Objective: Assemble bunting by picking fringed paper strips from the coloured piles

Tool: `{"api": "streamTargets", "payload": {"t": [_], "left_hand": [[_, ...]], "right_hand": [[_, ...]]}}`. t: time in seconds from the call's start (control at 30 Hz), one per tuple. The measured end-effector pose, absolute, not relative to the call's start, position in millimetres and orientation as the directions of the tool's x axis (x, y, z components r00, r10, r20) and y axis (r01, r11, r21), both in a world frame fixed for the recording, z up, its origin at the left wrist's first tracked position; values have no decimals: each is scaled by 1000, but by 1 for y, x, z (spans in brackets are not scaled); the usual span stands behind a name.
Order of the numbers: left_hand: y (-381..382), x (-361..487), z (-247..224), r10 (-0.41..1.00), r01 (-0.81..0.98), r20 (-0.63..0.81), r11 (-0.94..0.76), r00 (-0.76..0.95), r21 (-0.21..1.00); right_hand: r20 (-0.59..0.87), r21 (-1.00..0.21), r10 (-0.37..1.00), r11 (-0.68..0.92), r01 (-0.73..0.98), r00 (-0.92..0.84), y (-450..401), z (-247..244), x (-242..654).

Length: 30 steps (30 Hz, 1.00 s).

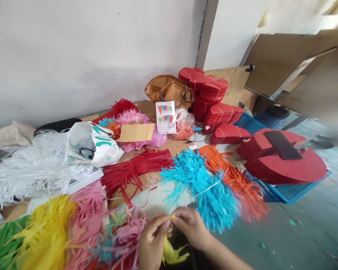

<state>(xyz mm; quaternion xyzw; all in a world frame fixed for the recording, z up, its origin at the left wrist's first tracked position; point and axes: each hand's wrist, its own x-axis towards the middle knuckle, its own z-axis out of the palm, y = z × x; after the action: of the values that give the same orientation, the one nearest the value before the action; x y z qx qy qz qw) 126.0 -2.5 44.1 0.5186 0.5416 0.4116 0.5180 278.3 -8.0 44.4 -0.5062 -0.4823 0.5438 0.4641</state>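
My left hand (154, 238) and my right hand (193, 228) meet at the table's near edge. Both pinch the top of a yellow paper tassel (173, 252), whose fringed strips hang down below my fingers. Part of its upper end is hidden by the fingertips. Just left of my left hand lie mixed pink and blue fringed paper strips (126, 234). Beyond my right hand is a bundle of light blue fringed paper (205, 191), with an orange fringed bundle (233, 180) beside it.
A red fringed bundle (141, 165), yellow fringe (45, 232) and white strips (36, 168) spread across the table. A printed bunting card (166, 117) stands near a brown bag (167, 88). Stacked red pieces (287, 165) bear a phone (283, 144) above a blue crate (295, 193).
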Motion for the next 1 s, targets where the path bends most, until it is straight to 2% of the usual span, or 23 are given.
{"api": "streamTargets", "payload": {"t": [0.1, 0.17, 0.23, 0.33, 0.53, 0.67, 0.9, 1.0], "left_hand": [[-3, 122, 40, 984, 275, 130, -159, 120, 948], [-4, 120, 38, 962, 341, 254, -272, 98, 900], [-5, 119, 36, 943, 387, 325, -328, 73, 862], [-6, 116, 36, 903, 428, 399, -427, 158, 796], [-9, 114, 37, 906, 414, 407, -416, 115, 810], [-6, 108, 38, 874, 460, 423, -486, 240, 743], [-1, 101, 44, 806, 468, 499, -591, 319, 657], [3, 101, 48, 834, 482, 438, -552, 335, 681]], "right_hand": [[-81, -995, 997, -82, 56, 12, -10, 43, 277], [-86, -993, 995, -89, 76, 48, -11, 41, 275], [-83, -993, 995, -88, 83, 57, -12, 39, 274], [-51, -993, 997, -56, 105, 53, -14, 40, 274], [-51, -993, 999, -53, 109, 15, -17, 42, 274], [-59, -992, 998, -62, 110, 25, -19, 41, 271], [3, -988, 1000, 1, 151, 16, -17, 42, 271], [51, -975, 999, 52, 215, -9, -17, 45, 271]]}}
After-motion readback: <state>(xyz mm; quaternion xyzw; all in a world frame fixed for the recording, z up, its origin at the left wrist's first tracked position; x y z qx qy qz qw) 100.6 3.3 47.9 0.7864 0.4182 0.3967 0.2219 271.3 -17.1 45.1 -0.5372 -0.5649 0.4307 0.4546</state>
